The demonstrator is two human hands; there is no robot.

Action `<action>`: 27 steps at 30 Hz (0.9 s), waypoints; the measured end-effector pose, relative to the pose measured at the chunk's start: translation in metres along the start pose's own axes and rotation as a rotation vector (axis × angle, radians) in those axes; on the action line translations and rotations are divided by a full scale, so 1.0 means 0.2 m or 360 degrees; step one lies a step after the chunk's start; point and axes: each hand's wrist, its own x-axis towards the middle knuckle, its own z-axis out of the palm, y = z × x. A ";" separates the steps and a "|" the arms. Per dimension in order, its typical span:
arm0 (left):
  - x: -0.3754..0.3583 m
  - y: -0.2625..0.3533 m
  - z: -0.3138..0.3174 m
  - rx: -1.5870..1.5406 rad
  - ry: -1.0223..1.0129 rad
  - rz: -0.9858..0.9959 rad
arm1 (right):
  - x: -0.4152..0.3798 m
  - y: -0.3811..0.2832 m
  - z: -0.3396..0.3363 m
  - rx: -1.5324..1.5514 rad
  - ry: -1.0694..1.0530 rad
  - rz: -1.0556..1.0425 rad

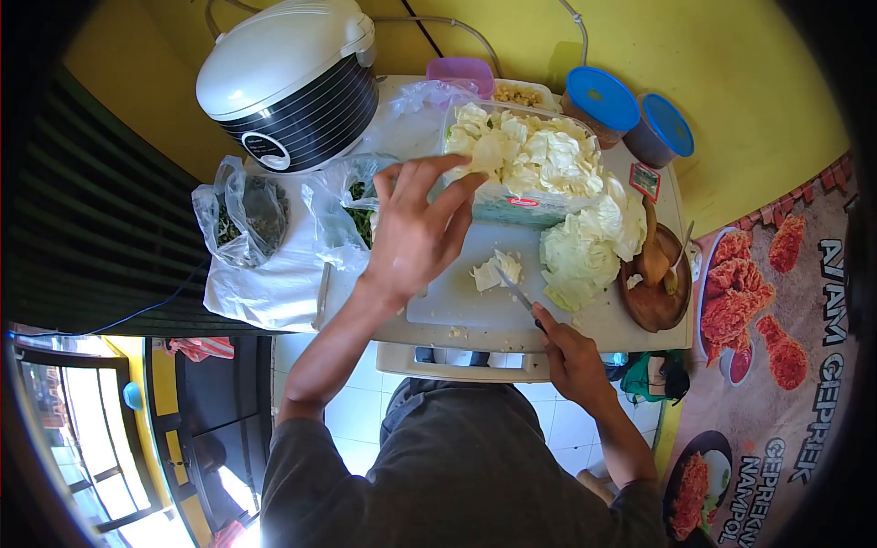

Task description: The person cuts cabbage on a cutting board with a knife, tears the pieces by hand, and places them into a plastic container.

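My left hand (420, 219) is raised over the table, fingers bent and spread apart, nothing visibly held in them. Its fingertips overlap the near left corner of a clear plastic container (512, 212), which is heaped with torn pale cabbage leaves (539, 151). In my right hand (574, 356) is a knife (517, 290), its blade pointing up and left. The blade tip lies at a small pile of cut cabbage (493, 271) on a white cutting board (448, 306). Right of the board sits a larger piece of cabbage (580, 256), leaning near the container.
A rice cooker (292, 87) stands at back left, with plastic bags of greens (251, 215) before it. Two blue-lidded tubs (603, 99) are at back right. A brown mortar (653, 301) with a pestle (652, 256) and spoon sits near the right edge.
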 end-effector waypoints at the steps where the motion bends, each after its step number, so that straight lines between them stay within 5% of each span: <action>1: -0.05 0.01 0.01 -0.0130 -0.0069 -0.0040 | 0.00 0.01 0.00 0.0023 0.0051 0.0018; 6: -0.29 0.08 0.13 -0.0296 -0.0592 -0.0237 | -0.01 0.03 -0.01 0.0056 0.0075 0.0149; 12: -0.40 0.07 0.19 -0.0234 -0.0614 -0.0219 | -0.01 0.00 0.01 0.0091 0.0024 0.0201; 15: -0.39 0.04 0.17 -0.0622 -0.0790 -0.0610 | -0.01 0.01 0.02 0.0117 0.0045 0.0149; 27: 0.16 0.04 0.02 -0.0838 -0.0037 -0.0620 | -0.01 0.02 0.03 0.0085 0.0041 0.0111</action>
